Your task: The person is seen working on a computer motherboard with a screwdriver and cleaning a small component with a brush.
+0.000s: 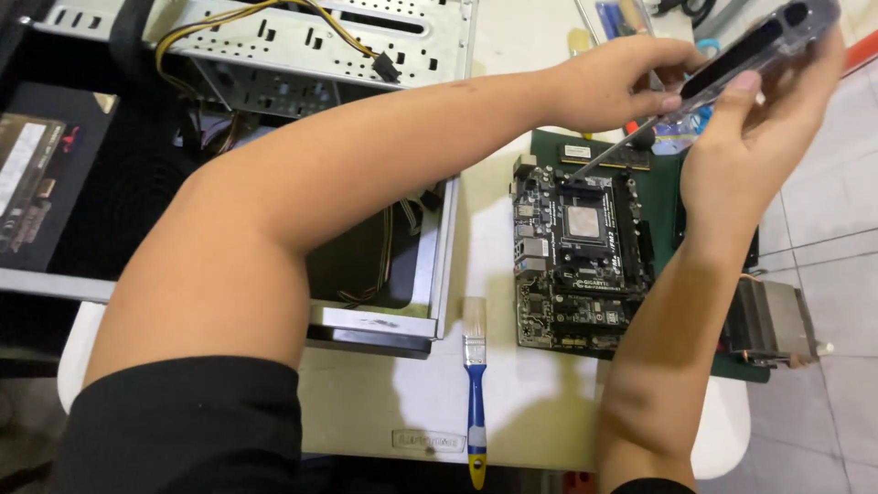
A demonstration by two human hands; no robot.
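Both my hands are raised over the far right of the table, on a long clear plastic case (764, 41) with a black insert. My right hand (745, 155) grips it from below and behind. My left hand (617, 82), its arm crossing over from the left, pinches the case's near end with thumb and fingers. Below them a black motherboard (581, 261) lies flat on a green mat (663, 169), its square processor socket facing up. A thin screwdriver (608, 155) lies slanted across the board's far edge, under my left hand.
An open metal computer chassis (375, 302) with loose cables fills the left of the white table (521, 402). A blue-handled brush (475, 384) lies beside the motherboard. A finned metal cooler (773, 320) sits at the mat's right edge. A black box (37, 183) is at far left.
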